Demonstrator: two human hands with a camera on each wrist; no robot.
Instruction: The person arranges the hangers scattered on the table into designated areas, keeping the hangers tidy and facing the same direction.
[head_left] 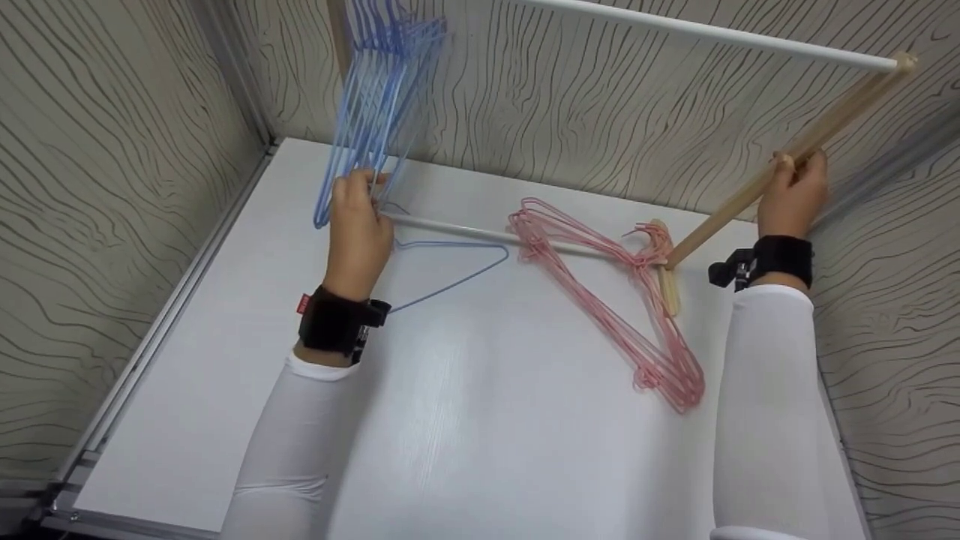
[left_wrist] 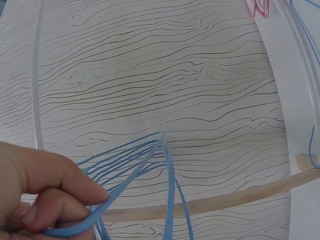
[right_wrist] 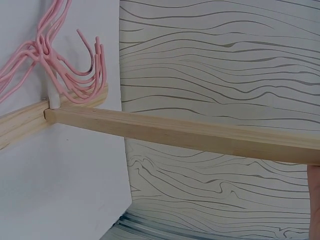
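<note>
A bunch of blue wire hangers (head_left: pixel 375 97) hangs at the left end of a rack with a white top bar (head_left: pixel 712 31). My left hand (head_left: pixel 356 229) is at their lower part; in the left wrist view its fingers (left_wrist: pixel 60 175) pinch the wire of one blue hanger (left_wrist: pixel 127 182). The rack's right wooden post (head_left: pixel 840 116) leans up from the table, and my right hand (head_left: pixel 796 191) grips it about midway. Only a sliver of that hand (right_wrist: pixel 314 200) shows in the right wrist view, beside the post (right_wrist: pixel 190 135).
Several pink hangers (head_left: pixel 615 322) lie in a heap across the lower white bar (head_left: pixel 457 227), near the wooden foot (head_left: pixel 670 292). Another blue hanger (head_left: pixel 457 281) lies on the white table (head_left: pixel 480 435). Patterned walls (head_left: pixel 600 112) enclose the back and sides.
</note>
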